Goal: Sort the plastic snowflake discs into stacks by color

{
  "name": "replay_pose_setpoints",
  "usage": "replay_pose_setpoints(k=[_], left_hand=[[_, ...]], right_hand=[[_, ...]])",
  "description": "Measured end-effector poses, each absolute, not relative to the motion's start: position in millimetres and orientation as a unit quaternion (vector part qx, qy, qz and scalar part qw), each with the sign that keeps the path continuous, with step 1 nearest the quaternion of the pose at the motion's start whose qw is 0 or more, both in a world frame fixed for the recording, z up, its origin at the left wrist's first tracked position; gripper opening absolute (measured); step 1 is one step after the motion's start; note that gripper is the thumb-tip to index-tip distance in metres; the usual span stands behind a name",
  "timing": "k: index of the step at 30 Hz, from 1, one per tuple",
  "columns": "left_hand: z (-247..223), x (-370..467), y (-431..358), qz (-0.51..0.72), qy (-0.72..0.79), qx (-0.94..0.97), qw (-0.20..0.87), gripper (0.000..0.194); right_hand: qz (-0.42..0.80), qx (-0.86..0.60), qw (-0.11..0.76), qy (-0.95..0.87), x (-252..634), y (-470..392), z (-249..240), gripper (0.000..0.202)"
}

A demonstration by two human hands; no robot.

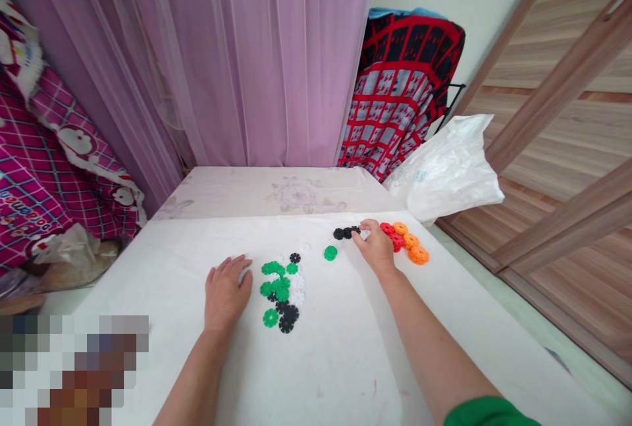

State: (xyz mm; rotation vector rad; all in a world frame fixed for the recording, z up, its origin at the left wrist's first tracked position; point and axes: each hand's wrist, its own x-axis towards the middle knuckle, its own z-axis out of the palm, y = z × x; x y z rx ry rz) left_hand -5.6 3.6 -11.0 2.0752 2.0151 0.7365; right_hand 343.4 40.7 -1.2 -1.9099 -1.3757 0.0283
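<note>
At the far right part of the table, my right hand has its thumb and fingers closed around the end of a short row of black notched plastic discs. Just nearer than that row lies a green notched disc. My left hand rests on the white cloth with its fingers stretched out and holds nothing. To its right is a loose mixed pile of green discs, black discs and white discs. Some discs in the pile overlap, and the white ones blend into the cloth.
Right beside my right hand are red discs, partly covered by it, and orange discs. A white plastic bag stands at the table's right edge. A purple curtain hangs behind the table.
</note>
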Motion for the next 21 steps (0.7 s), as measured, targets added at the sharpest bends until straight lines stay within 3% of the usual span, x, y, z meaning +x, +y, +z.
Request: replay_pose_setpoints(k=[14,21], left_hand=[[-10,-7,3,0.24,0.673,0.695,0.077,0.035],[-11,-7,4,0.248,0.674,0.692,0.073,0.034]], right_hand=[[-0.015,-0.782,0.26,-0.566,343,48,-13,0.021],[-0.012,-0.805,0.182,-0.565,332,38,-6,0.026]])
